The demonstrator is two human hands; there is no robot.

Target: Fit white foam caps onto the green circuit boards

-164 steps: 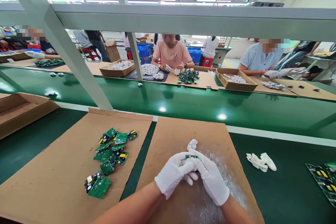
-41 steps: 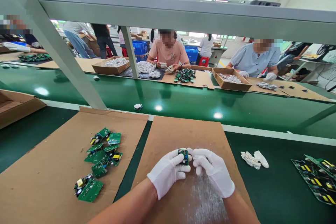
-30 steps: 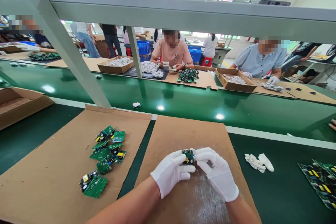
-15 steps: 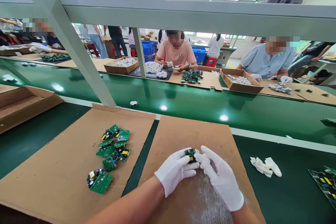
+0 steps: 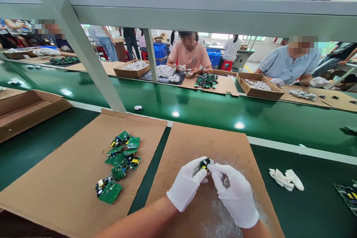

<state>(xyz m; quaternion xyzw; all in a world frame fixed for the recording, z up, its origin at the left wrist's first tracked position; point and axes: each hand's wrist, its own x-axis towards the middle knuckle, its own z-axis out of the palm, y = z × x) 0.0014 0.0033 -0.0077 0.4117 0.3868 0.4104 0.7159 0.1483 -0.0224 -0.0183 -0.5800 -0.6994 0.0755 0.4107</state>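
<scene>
Both my hands wear white gloves and meet over the brown cardboard sheet (image 5: 181, 145) in front of me. A small green circuit board (image 5: 205, 164) with a yellow part is held between the thumb and fingers of my left hand (image 5: 187, 180). At the board's right edge, the fingertips of my right hand (image 5: 235, 193) are pinched together, and what is between them is too small to make out. Several more green circuit boards (image 5: 111, 192) lie in a loose group on the left cardboard sheet (image 5: 69, 171).
White cloth gloves (image 5: 281, 179) lie to the right, near boards (image 5: 347, 197) at the edge. An open cardboard box (image 5: 33, 113) stands at left. Beyond runs a green conveyor belt (image 5: 195, 106) carrying a small piece (image 5: 138, 108). A slanted metal post (image 5: 92, 55) rises ahead; co-workers sit opposite.
My right fingers have closed from spread to a pinch at the board's edge. My left fingers have curled further around the board. The view has shifted slightly.
</scene>
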